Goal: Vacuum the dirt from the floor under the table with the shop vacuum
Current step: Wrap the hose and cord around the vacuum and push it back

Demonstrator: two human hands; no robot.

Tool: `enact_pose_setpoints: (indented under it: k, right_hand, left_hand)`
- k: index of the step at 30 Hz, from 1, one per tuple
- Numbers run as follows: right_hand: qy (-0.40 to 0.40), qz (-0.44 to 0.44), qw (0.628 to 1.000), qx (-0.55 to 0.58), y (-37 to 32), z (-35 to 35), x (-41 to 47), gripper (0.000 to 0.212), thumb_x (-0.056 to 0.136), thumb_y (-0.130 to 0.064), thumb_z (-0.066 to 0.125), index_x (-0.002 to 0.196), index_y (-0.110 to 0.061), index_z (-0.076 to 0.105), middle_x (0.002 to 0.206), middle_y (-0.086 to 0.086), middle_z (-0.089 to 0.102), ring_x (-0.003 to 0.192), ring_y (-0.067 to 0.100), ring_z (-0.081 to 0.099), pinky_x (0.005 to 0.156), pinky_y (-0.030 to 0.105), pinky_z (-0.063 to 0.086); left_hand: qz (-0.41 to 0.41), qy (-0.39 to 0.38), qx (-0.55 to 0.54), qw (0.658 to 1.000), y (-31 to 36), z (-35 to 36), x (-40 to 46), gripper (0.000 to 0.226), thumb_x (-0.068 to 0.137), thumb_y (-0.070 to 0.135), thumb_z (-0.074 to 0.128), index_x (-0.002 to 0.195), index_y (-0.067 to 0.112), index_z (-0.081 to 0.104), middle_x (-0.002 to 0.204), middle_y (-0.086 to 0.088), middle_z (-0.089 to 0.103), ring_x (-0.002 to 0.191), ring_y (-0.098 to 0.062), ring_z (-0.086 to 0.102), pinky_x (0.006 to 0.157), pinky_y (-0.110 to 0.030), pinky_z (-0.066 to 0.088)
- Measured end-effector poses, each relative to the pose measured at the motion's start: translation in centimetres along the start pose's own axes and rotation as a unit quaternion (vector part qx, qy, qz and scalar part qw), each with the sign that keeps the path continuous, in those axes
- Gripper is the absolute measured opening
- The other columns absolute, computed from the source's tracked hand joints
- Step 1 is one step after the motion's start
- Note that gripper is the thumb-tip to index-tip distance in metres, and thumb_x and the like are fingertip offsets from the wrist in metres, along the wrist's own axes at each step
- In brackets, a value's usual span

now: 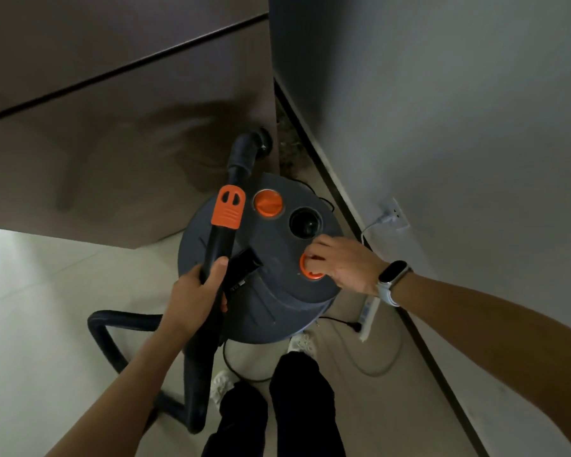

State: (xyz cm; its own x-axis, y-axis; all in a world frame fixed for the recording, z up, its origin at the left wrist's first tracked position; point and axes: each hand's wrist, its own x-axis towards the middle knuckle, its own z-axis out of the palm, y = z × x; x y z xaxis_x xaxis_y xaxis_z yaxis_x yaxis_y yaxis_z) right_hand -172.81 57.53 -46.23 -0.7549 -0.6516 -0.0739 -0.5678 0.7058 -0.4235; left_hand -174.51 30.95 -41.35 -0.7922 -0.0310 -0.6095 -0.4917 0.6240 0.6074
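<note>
I observe the shop vacuum (261, 258), a grey drum with a domed lid, standing on the pale tiled floor (30, 308) at the corner of the brown table (96, 143), close to the grey wall (442, 127). Its lid carries an orange cap (267, 203) at the far side, an open dark port (305, 222) beside that, and an orange knob (311, 267) nearer me. The right hand (340, 262) rests on that knob with its fingers curled over it; I cannot tell how firmly they clasp it. The left hand (195, 298) is wrapped around the black wand (220, 239), thumb laid along its upper side. The wand lies across the lid and bears an orange slider (228, 207); its curved end (248, 153) reaches toward the table's side panel. The black ribbed hose (112, 338) loops on the floor to the left. A wristband (391, 282) sits on the right wrist. A white plug (388, 219) sits in a wall socket, and a white power strip (368, 316) lies along the skirting with cables trailing from it. Dark trouser legs (294, 407) stand just behind the drum.
</note>
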Motion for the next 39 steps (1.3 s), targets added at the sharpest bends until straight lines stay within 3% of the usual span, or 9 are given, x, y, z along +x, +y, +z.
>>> enact_pose_setpoints:
  k: [3,6,9,11,14,17,23,30,39]
  right_hand:
    - [0.026,0.024,0.999,0.025,0.5,0.2,-0.1,0.011,0.080,-0.021,0.064,0.087,-0.012,0.065,0.089,0.004,0.061,0.079,0.021,0.053,0.055,0.035,0.052]
    - [0.105,0.117,0.984,0.079,0.4,0.3,1.7,0.036,0.090,-0.037,0.046,0.104,-0.010,0.066,0.099,0.006,0.063,0.087,0.023,0.059,0.068,0.033,0.052]
    - [0.163,0.203,0.959,0.117,0.6,-0.3,6.2,0.041,0.093,-0.030,0.048,0.128,-0.010,0.054,0.118,0.010,0.057,0.107,0.028,0.053,0.086,0.036,0.047]
    - [0.127,0.234,0.957,0.116,1.0,-0.7,9.2,0.042,0.093,-0.020,0.052,0.134,-0.011,0.049,0.128,0.011,0.049,0.116,0.029,0.046,0.092,0.038,0.043]
    - [0.065,0.235,0.967,0.075,1.1,-0.5,10.9,0.038,0.089,-0.007,0.056,0.127,-0.010,0.053,0.128,0.012,0.045,0.117,0.029,0.040,0.087,0.038,0.042]
    - [0.055,0.205,0.977,0.031,0.8,-0.6,11.1,0.041,0.077,0.005,0.061,0.117,-0.002,0.056,0.118,0.017,0.051,0.110,0.037,0.046,0.079,0.042,0.043]
    - [0.012,0.231,0.972,0.037,0.8,-1.3,11.8,0.040,0.083,0.004,0.054,0.121,-0.005,0.048,0.123,0.014,0.043,0.115,0.030,0.038,0.081,0.037,0.040]
    - [-0.027,0.149,0.988,0.016,1.6,-2.2,11.4,0.040,0.079,0.012,0.053,0.115,-0.003,0.053,0.120,0.014,0.044,0.112,0.027,0.038,0.088,0.038,0.043]
    - [-0.045,0.132,0.990,0.009,2.0,-2.4,11.5,0.039,0.081,0.010,0.054,0.117,-0.004,0.053,0.123,0.011,0.047,0.113,0.026,0.039,0.092,0.030,0.037]
  left_hand:
    - [-0.005,0.008,-0.016,1.000,-0.4,0.4,-0.3,0.043,0.095,0.042,0.046,0.071,0.007,0.055,0.056,-0.012,0.064,0.051,-0.019,0.062,0.061,-0.033,0.050]
    - [0.000,0.030,-0.022,0.999,-1.1,1.3,-0.1,0.041,0.096,0.038,0.046,0.068,0.008,0.053,0.052,-0.009,0.062,0.043,-0.011,0.058,0.054,-0.026,0.045]
    - [-0.003,0.033,-0.046,0.998,-1.6,1.7,0.0,0.040,0.096,0.037,0.046,0.069,0.008,0.054,0.050,-0.008,0.061,0.044,-0.012,0.059,0.056,-0.028,0.046]
    - [-0.007,0.035,-0.053,0.998,-2.0,1.7,-0.1,0.041,0.095,0.038,0.047,0.071,0.006,0.054,0.050,-0.009,0.062,0.045,-0.013,0.060,0.057,-0.028,0.047]
    - [-0.017,0.047,-0.055,0.997,-2.3,1.2,-0.3,0.044,0.095,0.040,0.047,0.071,0.003,0.055,0.050,-0.008,0.062,0.046,-0.011,0.060,0.057,-0.025,0.046]
    - [-0.021,0.053,-0.055,0.997,-2.6,0.7,-0.4,0.045,0.094,0.041,0.047,0.071,0.003,0.055,0.051,-0.008,0.063,0.047,-0.012,0.060,0.058,-0.026,0.046]
    - [-0.025,0.058,-0.064,0.996,-2.7,0.6,-0.5,0.047,0.095,0.042,0.047,0.071,0.003,0.056,0.052,-0.009,0.064,0.049,-0.013,0.061,0.060,-0.027,0.048]
    - [-0.027,0.055,-0.070,0.996,-2.5,0.3,-0.1,0.047,0.096,0.040,0.046,0.069,0.003,0.054,0.050,-0.007,0.062,0.044,-0.010,0.058,0.056,-0.024,0.044]
    - [-0.031,0.044,-0.077,0.996,-2.2,-0.5,0.4,0.043,0.095,0.043,0.047,0.072,0.007,0.053,0.051,-0.006,0.062,0.043,-0.009,0.058,0.055,-0.023,0.044]
